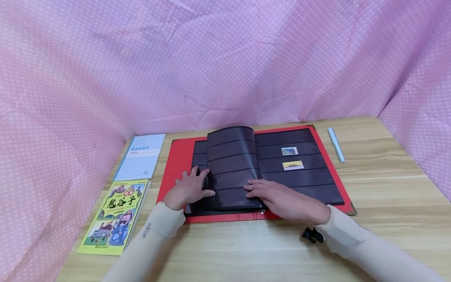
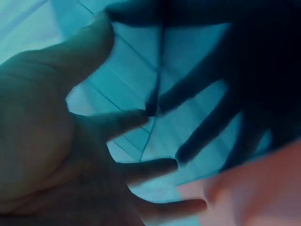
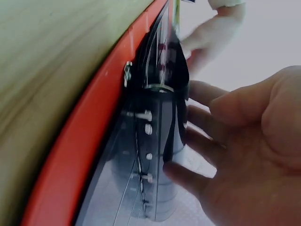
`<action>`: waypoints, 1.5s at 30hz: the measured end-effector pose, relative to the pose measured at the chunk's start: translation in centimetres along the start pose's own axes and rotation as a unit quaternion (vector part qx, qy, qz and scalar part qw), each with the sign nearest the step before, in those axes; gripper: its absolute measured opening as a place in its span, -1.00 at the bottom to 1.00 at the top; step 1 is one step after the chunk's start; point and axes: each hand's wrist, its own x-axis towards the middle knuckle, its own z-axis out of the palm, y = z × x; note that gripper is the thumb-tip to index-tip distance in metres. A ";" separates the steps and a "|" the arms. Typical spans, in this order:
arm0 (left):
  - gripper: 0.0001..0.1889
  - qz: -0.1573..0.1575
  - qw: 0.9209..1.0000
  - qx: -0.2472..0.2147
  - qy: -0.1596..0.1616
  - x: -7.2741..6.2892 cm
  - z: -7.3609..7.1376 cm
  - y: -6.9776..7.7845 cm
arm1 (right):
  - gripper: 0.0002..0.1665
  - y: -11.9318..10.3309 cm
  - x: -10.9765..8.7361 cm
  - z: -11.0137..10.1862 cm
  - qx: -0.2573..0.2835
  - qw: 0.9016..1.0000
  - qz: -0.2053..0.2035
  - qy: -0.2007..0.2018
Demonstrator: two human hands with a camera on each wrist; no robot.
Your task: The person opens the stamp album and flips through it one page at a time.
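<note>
An open stamp album [image 1: 177, 156] with a red cover lies on the wooden table. One black page [image 1: 230, 164] stands arched over the spine, partway turned. My left hand [image 1: 192, 187] rests with spread fingers on the left-hand pages, its thumb against the arched page's lower edge. My right hand [image 1: 271, 196] lies flat, with straight fingers pressing the page's lower right corner. Two stamps [image 1: 289, 150] [image 1: 293, 165] sit in strips of the right-hand page. In the right wrist view my right hand's fingertips [image 3: 174, 172] touch the page edges beside the red cover [image 3: 94, 141]. The left wrist view shows my left hand [image 2: 47, 155] spread wide.
A white pen [image 1: 336, 145] lies right of the album. Left of it are a blue-and-white "Gambit" notepad [image 1: 141, 156] and a yellow illustrated booklet [image 1: 116, 215]. Pink dotted cloth [image 1: 225, 58] walls the table on three sides. Bare wood [image 1: 394, 188] lies to the right and front.
</note>
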 end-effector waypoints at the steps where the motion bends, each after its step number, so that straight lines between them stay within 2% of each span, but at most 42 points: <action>1: -0.11 -0.011 1.000 0.006 -0.002 0.1 0.2 0.2 | -0.55 0.1 0.0 -0.1 0.006 1.000 -0.002 0.007; 3: -0.10 -0.025 1.000 0.017 0.002 0.3 0.6 0.5 | -0.49 0.5 0.1 -0.4 0.016 0.999 -0.001 0.032; 6: -0.08 -0.032 0.999 0.022 0.010 0.4 0.7 0.7 | -0.38 1.3 0.1 -0.6 0.019 0.998 0.028 0.059; 8: -0.07 -0.034 0.999 0.028 0.011 0.5 0.8 0.7 | -0.29 1.9 0.1 -0.5 0.018 0.997 0.055 0.056; 10: -0.07 -0.035 0.999 0.032 0.009 0.6 0.8 0.6 | -0.23 2.4 0.0 -0.4 0.022 0.995 0.085 0.036; 13: -0.08 -0.032 0.999 0.036 0.010 0.6 0.8 0.4 | -0.19 2.7 0.1 -0.1 0.036 0.993 0.109 0.016; 18: -0.10 -0.020 0.999 0.035 0.016 0.6 0.9 -0.1 | -0.20 2.4 0.5 0.3 0.028 0.993 0.111 0.027; 25: -0.16 -0.006 0.999 0.026 0.045 0.4 0.9 -1.8 | -0.21 1.4 1.5 0.9 -0.007 0.994 0.104 0.033; 27: -0.16 -0.011 0.998 0.022 0.049 0.3 0.9 -2.3 | -0.21 1.0 1.7 0.9 -0.015 0.993 0.110 0.028; 29: -0.13 -0.030 0.998 0.009 0.049 0.2 0.9 -2.6 | -0.21 0.7 2.0 0.9 -0.018 0.993 0.117 0.023; 33: -0.03 -0.068 0.997 -0.020 0.032 0.1 0.6 -3.3 | -0.23 0.2 2.6 1.0 -0.023 0.991 0.134 0.014; 35: 0.01 -0.072 0.997 -0.024 0.016 0.0 0.4 -3.6 | -0.24 0.1 2.9 1.1 -0.032 0.989 0.141 0.009; 40: 0.07 -0.042 0.999 -0.010 -0.014 -0.3 -0.1 -4.3 | -0.27 -0.1 3.2 1.4 -0.054 0.988 0.146 -0.002; 45: 0.07 -0.027 0.999 -0.010 -0.029 -0.5 -0.3 -4.4 | -0.26 0.3 2.5 0.7 -0.017 0.989 0.146 0.015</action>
